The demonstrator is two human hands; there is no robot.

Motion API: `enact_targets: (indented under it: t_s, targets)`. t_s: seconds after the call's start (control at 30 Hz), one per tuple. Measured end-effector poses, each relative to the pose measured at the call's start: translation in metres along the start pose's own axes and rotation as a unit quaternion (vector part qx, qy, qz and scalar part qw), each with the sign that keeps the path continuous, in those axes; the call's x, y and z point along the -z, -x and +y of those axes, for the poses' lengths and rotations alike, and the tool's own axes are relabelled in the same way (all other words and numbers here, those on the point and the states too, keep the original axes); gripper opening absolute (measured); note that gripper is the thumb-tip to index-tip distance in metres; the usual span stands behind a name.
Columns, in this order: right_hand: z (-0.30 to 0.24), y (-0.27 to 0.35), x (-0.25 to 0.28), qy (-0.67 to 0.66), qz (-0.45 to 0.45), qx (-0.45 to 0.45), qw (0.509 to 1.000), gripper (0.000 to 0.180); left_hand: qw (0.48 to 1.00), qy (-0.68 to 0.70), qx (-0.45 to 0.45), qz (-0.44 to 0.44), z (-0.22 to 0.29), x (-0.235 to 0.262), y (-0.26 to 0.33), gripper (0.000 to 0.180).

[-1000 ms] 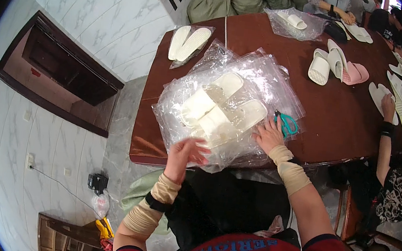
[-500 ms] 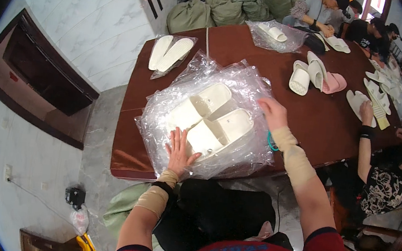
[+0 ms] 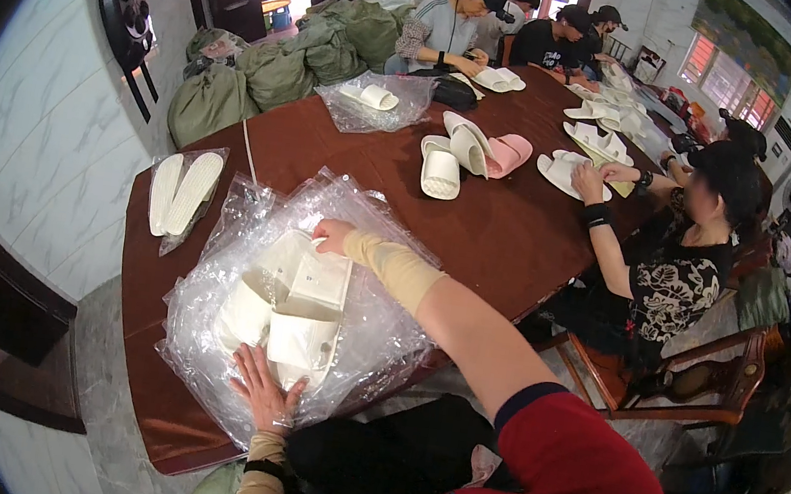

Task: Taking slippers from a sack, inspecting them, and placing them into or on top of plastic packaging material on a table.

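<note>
A pair of cream slippers (image 3: pixel 303 339) lies side by side on a loose pile of clear plastic bags (image 3: pixel 385 330) at the near left of the table. My left hand (image 3: pixel 266 389) rests with fingers spread at the near end of the slippers, touching the plastic and the left slipper's edge. At the far end of the pair, my right hand (image 3: pixel 333 235) has its fingers drawn together right by the slippers' heel edge. Whether they pinch a slipper or the plastic film is hidden.
The brown table (image 3: pixel 318 154) holds a bagged slipper pair (image 3: pixel 185 192), another bagged slipper (image 3: pixel 372 96), loose white slippers (image 3: pixel 441 169) and a pink one (image 3: pixel 508 154). A person (image 3: pixel 681 253) handles slippers on the right. Green sacks (image 3: pixel 220 107) stand behind, a wooden chair (image 3: pixel 695 378) nearby.
The view has swung up and to the right. My right hand has come from beside the slippers to their far end, its fingers now closed together. My left hand stays at the near end.
</note>
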State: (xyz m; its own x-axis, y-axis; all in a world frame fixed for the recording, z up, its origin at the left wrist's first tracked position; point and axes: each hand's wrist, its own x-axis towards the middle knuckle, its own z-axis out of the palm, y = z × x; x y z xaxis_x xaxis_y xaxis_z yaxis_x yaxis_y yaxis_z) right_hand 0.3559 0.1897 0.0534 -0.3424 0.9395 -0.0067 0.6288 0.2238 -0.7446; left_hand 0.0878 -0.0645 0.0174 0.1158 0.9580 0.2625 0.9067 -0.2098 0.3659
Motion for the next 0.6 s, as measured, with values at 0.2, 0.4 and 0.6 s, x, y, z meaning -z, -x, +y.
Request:
enact_targets:
  t_s: [0.2, 0.4, 0.6]
  targets:
    - [-0.011, -0.016, -0.023, -0.032, -0.066, -0.072, 0.995, 0.060, 0.999, -0.031, 0.015, -0.024, -0.008, 0.007, 0.008, 0.100]
    - [-0.031, 0.004, -0.005, -0.120, -0.125, -0.046, 0.984, 0.054, 0.999, -0.035, 0.014, -0.004, -0.007, 0.005, 0.007, 0.098]
    - [-0.020, 0.033, 0.026, -0.108, 0.002, 0.016, 0.994, 0.047, 0.999, -0.015, 0.036, 0.005, 0.001, 0.001, 0.002, 0.095]
